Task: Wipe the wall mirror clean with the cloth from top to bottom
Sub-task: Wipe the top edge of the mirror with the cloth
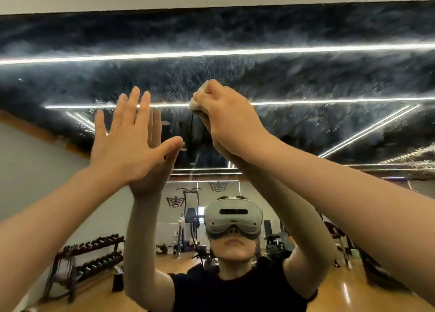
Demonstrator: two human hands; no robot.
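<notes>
The wall mirror [306,81] fills the view, its top edge just under the pale wall. Its upper part is streaked and speckled with wet smears and droplets. My right hand [226,118] is raised against the glass and grips a small bunched pale cloth [199,97], which peeks out at the fingertips and touches the mirror. My left hand [122,137] lies flat on the glass to the left, fingers straight and spread. Both hands meet their own reflections.
The mirror reflects a person in a black shirt with a grey headset [233,217], a rack of dumbbells [89,257] at lower left, gym machines [193,224] behind, a wooden floor and bright ceiling light strips [306,49].
</notes>
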